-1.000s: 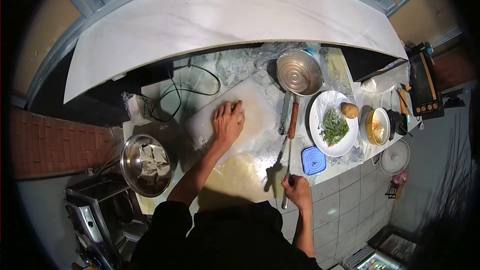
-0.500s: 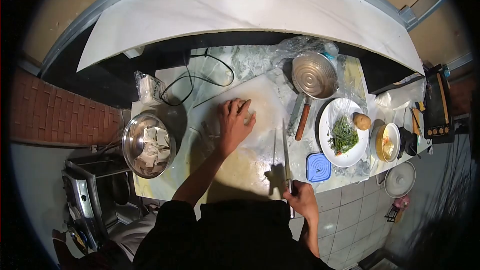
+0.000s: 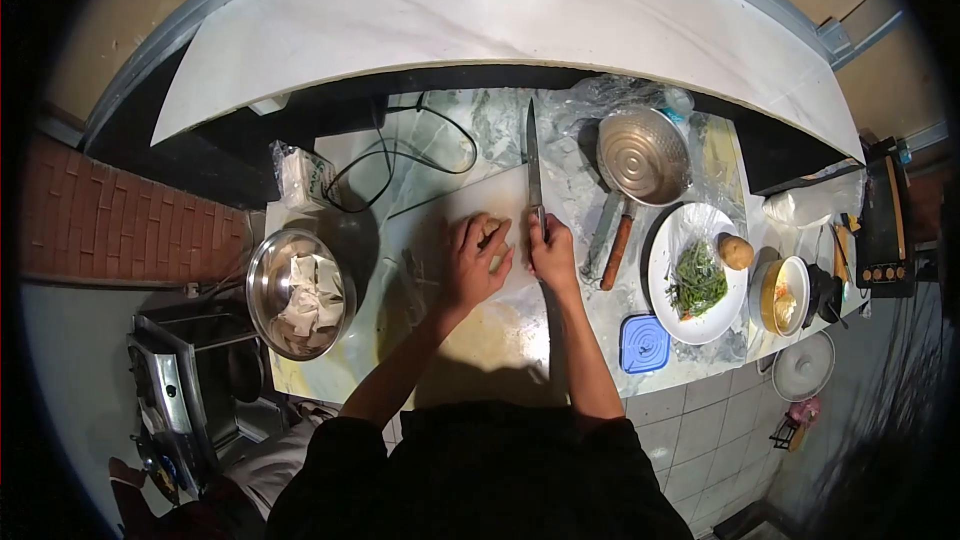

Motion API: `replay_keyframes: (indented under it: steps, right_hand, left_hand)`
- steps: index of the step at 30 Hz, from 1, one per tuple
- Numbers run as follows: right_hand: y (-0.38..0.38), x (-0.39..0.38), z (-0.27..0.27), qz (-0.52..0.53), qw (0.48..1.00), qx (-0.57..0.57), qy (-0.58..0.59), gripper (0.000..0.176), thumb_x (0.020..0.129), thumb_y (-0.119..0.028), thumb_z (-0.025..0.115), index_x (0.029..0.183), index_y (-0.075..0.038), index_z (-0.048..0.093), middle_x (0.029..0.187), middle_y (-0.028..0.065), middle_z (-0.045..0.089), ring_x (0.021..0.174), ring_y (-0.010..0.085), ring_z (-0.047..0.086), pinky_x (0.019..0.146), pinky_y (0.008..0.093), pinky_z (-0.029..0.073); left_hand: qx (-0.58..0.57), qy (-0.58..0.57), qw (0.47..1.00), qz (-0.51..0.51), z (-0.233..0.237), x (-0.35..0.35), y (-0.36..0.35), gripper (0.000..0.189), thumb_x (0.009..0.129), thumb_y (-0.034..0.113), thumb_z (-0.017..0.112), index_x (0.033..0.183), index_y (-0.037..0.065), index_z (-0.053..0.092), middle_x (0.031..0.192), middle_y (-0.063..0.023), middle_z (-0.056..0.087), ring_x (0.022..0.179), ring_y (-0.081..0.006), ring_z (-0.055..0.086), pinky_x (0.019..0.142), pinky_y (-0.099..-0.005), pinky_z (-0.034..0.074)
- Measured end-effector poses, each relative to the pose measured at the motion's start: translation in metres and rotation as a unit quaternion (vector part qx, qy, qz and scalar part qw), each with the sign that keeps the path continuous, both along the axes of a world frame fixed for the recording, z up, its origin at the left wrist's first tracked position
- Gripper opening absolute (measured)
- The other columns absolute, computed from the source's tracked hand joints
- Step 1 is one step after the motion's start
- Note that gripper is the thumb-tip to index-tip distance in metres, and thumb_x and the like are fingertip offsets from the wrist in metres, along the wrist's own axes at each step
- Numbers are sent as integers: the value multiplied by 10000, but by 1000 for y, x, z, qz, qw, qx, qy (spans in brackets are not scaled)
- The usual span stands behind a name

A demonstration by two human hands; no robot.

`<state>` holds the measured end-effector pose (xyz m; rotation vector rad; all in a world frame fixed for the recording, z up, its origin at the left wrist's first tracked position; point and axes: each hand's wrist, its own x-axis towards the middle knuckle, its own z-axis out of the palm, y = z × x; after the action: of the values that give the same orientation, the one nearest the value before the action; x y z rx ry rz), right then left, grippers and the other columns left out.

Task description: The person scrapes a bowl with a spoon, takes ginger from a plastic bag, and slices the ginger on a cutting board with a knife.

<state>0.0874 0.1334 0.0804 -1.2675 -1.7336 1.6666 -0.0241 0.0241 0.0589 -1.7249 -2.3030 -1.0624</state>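
Note:
My left hand (image 3: 480, 268) rests on the white cutting board (image 3: 505, 188), its fingers curled together over a small thing they mostly hide; I cannot make out what it is. Just to the right, my right hand (image 3: 553, 252) is closed round the handle of a long knife (image 3: 533, 155). The blade points away from me, over the board's right side and past its far edge. A gap separates the two hands.
Left stands a steel bowl (image 3: 258, 305) with folded pale wrapping inside. To the right are a saucepan (image 3: 645, 162), a white plate (image 3: 660, 260) with chopped greens and a potato (image 3: 736, 252), a blue lid (image 3: 644, 344) and a tub (image 3: 770, 315). A black cable (image 3: 395, 152) lies behind.
My right hand has brought the knife from the counter's front edge up and left, beside my left hand. My left hand remains on the board, its fingers slightly shifted.

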Motion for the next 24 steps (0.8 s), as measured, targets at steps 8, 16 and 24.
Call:
replay_keyframes:
  steps: [8, 16, 24]
  right_hand:
    - [-32, 26, -24, -6, 990, 125, -70, 289, 975, -203, 498, 878, 58, 578, 566, 161, 571, 427, 219, 566, 423, 364, 430]
    - [-57, 62, 12, 54, 985, -123, 110, 186, 1016, -76, 342, 1201, -66, 354, 597, 44, 524, 391, 104, 449, 370, 243, 379]
    - [-75, 86, -1, 38, 999, -3, -14, 168, 1005, -112, 419, 1153, -34, 434, 531, 51, 496, 391, 107, 448, 383, 264, 357]
  left_hand:
    - [6, -25, 998, -49, 1, -1, -12, 414, 752, 253, 683, 1156, 172, 647, 1210, -109, 506, 1115, -296, 484, 1060, -612, 244]
    - [0, -37, 999, -36, 11, -2, -9, 452, 654, 208, 716, 1100, 171, 653, 1143, -66, 543, 1130, -272, 473, 1078, -591, 225]
    - [-10, -83, 996, -22, 13, -1, -5, 387, 651, 181, 742, 1026, 154, 652, 1067, -50, 567, 1052, -263, 502, 1048, -534, 256]
